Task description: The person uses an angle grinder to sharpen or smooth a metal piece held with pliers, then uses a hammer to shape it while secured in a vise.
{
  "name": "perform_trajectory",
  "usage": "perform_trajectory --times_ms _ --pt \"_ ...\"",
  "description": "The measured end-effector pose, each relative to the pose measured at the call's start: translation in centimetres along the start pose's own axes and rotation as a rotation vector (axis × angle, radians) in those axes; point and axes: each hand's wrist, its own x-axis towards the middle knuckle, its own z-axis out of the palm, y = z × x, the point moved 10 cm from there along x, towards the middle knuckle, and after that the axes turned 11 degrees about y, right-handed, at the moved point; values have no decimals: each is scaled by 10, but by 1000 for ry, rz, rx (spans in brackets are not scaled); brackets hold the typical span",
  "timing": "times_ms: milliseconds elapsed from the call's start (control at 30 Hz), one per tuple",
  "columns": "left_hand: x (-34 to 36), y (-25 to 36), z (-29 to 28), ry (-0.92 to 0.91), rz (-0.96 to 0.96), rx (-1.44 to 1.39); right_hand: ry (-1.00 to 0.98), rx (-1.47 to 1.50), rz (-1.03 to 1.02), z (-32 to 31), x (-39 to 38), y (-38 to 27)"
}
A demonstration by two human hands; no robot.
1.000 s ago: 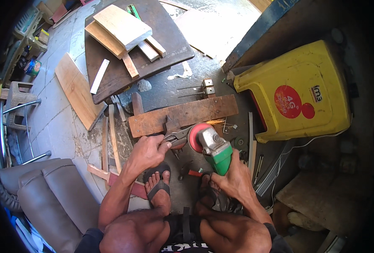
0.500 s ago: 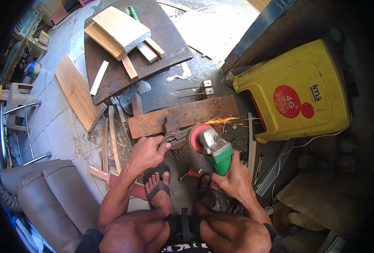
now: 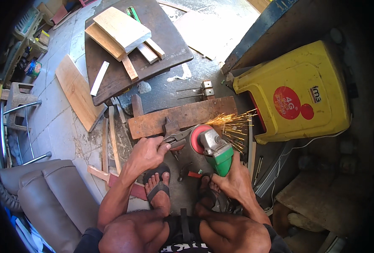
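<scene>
My left hand [image 3: 149,152] is closed around pliers [image 3: 174,139], their jaws reaching to the red disc [image 3: 196,143] of an angle grinder. What the jaws grip, if anything, is too small to make out. My right hand [image 3: 233,181] grips the grinder's green body [image 3: 220,158]. Orange sparks [image 3: 233,124] fan out rightward from the disc. Just beyond the pliers lies a worn wooden board [image 3: 208,109] with a dark metal piece [image 3: 170,125] at its near edge. A small red object [image 3: 194,174] lies near my right foot.
A dark low table [image 3: 166,33] holds stacked wood pieces [image 3: 119,27]. A loose plank [image 3: 75,90] and thin strips [image 3: 114,139] lie left. A yellow plastic stool [image 3: 317,84] lies on its side at right, beside a white cable [image 3: 300,145]. A brown padded seat [image 3: 56,202] is at lower left.
The spray of sparks from the disc has grown much wider and brighter. Both hands and the tools stay nearly in the same place.
</scene>
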Motion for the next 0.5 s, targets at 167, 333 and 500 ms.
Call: perform_trajectory --times_ms 167,333,500 --pt "-1 -2 0 33 22 3 38 -46 -15 -1 2 4" --pt "-1 0 0 24 8 -1 37 7 -5 2 2 5" --pt "-1 -1 0 19 12 -13 70 -7 -63 0 1 5"
